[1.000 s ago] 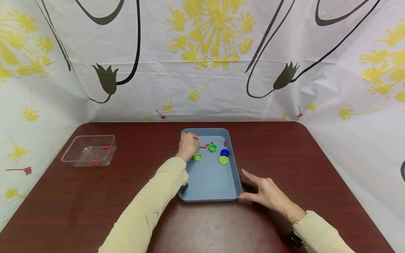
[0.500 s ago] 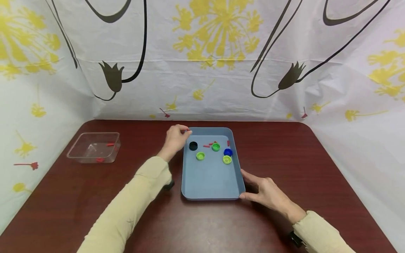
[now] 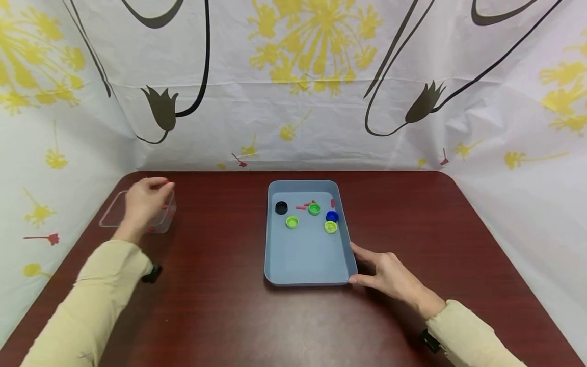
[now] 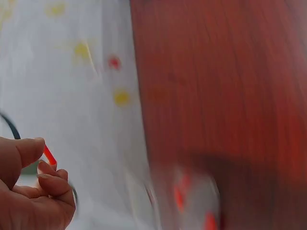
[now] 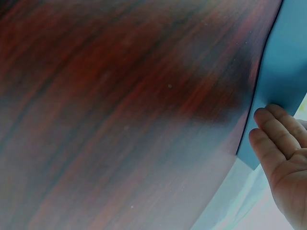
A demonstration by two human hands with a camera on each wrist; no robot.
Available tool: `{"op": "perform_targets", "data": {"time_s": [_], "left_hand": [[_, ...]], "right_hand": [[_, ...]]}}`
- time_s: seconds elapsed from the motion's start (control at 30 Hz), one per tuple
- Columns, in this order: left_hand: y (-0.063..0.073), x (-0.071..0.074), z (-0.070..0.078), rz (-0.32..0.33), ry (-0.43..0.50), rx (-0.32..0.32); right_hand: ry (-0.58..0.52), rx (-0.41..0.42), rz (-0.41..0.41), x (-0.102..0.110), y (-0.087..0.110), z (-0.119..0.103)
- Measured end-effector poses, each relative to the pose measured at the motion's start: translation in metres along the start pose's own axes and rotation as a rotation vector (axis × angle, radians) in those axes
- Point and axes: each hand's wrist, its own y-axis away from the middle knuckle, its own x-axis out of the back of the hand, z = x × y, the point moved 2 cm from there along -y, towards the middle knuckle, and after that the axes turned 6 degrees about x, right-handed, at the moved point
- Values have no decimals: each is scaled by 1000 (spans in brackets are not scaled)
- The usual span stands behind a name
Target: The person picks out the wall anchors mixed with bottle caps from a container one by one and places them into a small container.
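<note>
My left hand (image 3: 143, 204) is over the clear plastic box (image 3: 118, 224) at the left. Between thumb and fingers it pinches a short red stick (image 4: 50, 155), seen best in the left wrist view. Other red pieces (image 4: 179, 196) lie in the box, blurred there. In the middle of the table stands a blue-grey tray (image 3: 302, 262). The fingers of my right hand (image 3: 398, 278) lie nearly straight against the tray's right wall, the thumb at its near corner. Inside the tray lie a few short red sticks (image 3: 300, 207) among bottle caps.
The caps are black (image 3: 281, 207), green (image 3: 314, 208), light green (image 3: 292, 222), blue (image 3: 332, 216) and yellow-green (image 3: 330, 227). A dark red wooden table (image 3: 211, 255) bears everything. Patterned white sheeting (image 3: 293, 142) rises behind it and at both sides.
My left hand has come up out of the tray with the red stick and travelled left to the clear box. My right hand has stayed at the tray.
</note>
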Motion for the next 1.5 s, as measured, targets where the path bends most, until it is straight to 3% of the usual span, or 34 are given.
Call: {"op": "perform_targets", "data": {"time_s": [0.17,0.27,0.43,0.53,0.67,0.83,0.97,1.1,1.2,1.5], "left_hand": [[-4,17,-41,-3,-77,90],[-2,19,-56,0,-120,79],[-2,16,-65,5,-165,71],[-2,12,-61,26,-150,63],[0,0,-35,55,-84,15],[6,-34,27,-4,32,-45],[15,-73,79,-167,115,-108],[20,-107,116,-366,158,-156],[15,-125,129,-474,133,-217],[-13,-151,149,-731,-88,-580]], "right_hand": [[-29,-9,-6,-1,1,1],[-31,-14,-9,-1,1,1],[-32,-23,-16,0,0,1],[-32,-25,-18,1,0,0],[-32,-27,-18,1,0,1],[-33,-27,-16,1,0,1],[-34,-14,-6,0,0,0],[-29,3,1,-1,0,0],[-35,1,0,-1,-1,0],[-45,-17,-15,2,4,2]]}}
